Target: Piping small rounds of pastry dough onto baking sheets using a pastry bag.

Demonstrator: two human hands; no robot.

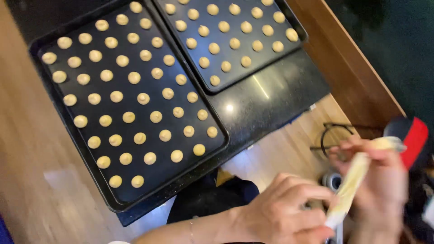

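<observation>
Hands at lower right: left hand (282,212) and right hand (375,180) both closed on a near-spent piping bag (352,180). Beyond, on the table (271,97), near tray (81,149) and far tray (296,27) carry full rows of piped dough rounds (143,98); little space remains.

Warm indoor light glares off the dark counter (262,97), while the right hand (375,180) seems motion-blurred.

Setting: kitchen, likely a home or small baking space. Evidence: two black baking trays (72,131) (289,18) on a dark polished worktop (271,97), each carrying neat rows of small pale piped dough rounds (143,98). Cream-filled piping bag (352,180) in view. Light wood floor (27,158) beneath; wooden edging (348,68) beside the worktop.
</observation>
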